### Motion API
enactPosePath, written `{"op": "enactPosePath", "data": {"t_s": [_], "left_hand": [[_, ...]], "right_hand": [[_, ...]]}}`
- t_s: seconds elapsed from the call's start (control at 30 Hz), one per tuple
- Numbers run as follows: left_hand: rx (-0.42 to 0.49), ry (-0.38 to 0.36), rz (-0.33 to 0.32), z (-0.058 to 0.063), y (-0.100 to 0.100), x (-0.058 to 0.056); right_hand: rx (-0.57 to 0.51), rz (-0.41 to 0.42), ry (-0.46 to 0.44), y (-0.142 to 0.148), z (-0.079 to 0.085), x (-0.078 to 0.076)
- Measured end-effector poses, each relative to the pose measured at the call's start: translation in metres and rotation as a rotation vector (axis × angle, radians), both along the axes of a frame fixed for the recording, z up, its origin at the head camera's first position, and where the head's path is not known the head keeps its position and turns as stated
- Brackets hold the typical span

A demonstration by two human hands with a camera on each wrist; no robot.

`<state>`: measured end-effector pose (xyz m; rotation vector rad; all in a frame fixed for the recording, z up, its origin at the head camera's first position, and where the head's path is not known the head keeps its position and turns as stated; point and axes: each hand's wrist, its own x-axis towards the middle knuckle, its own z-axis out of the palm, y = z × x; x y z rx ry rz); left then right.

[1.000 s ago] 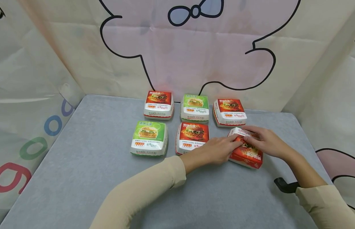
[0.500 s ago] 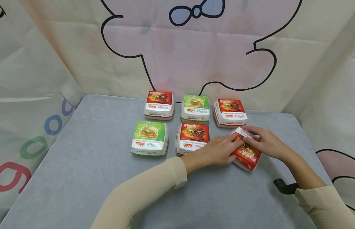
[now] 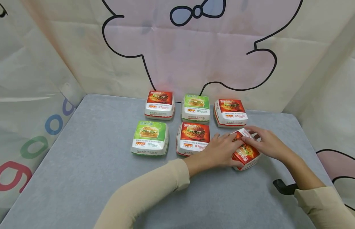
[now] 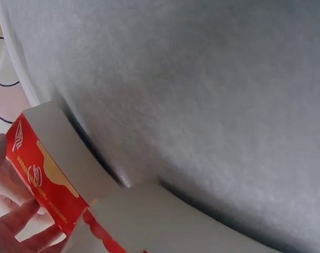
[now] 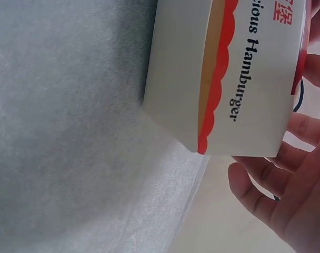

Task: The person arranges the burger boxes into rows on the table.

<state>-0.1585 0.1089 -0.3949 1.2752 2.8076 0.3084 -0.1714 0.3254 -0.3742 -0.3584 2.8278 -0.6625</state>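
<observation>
Both hands are on a red-and-white hamburger box (image 3: 247,155) at the front right of the group. My left hand (image 3: 220,150) grips its left side, thumb at the near corner and fingers over the top. My right hand (image 3: 266,142) holds the far right part, with the thumb on the lid. The box sits turned at an angle to the others. In the left wrist view, fingers lie along the red flap of the box (image 4: 44,174). The right wrist view shows the white side of the box (image 5: 255,84) with "Hamburger" lettering, and fingers (image 5: 255,195) behind its edge.
A red box (image 3: 194,133) and a green box (image 3: 149,133) stand to the left in the front row. Behind are a red box (image 3: 159,101), a green box (image 3: 195,104) and another red box (image 3: 230,109), near the printed backdrop (image 3: 194,57). All rest on a grey-covered table (image 3: 94,152).
The held box has turned clockwise, its near end swinging left, and both hands have stayed on it. The left thumb has come round to its near corner. The other boxes have stayed in place.
</observation>
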Motion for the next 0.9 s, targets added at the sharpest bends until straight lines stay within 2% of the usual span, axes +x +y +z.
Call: {"op": "enactPosePath", "data": {"t_s": [0.3, 0.63, 0.9], "left_hand": [[0.008, 0.056, 0.035, -0.0028, 0.002, 0.0045], [0.002, 0.019, 0.003, -0.0011, -0.0002, 0.0023], [0.005, 0.018, 0.022, -0.0009, -0.0006, 0.0031]], "right_hand": [[-0.034, 0.035, 0.022, 0.0, -0.0008, -0.0009], [-0.148, 0.18, 0.035, -0.001, -0.0009, -0.0044], [-0.15, 0.174, 0.024, -0.0007, -0.0019, -0.005]]}}
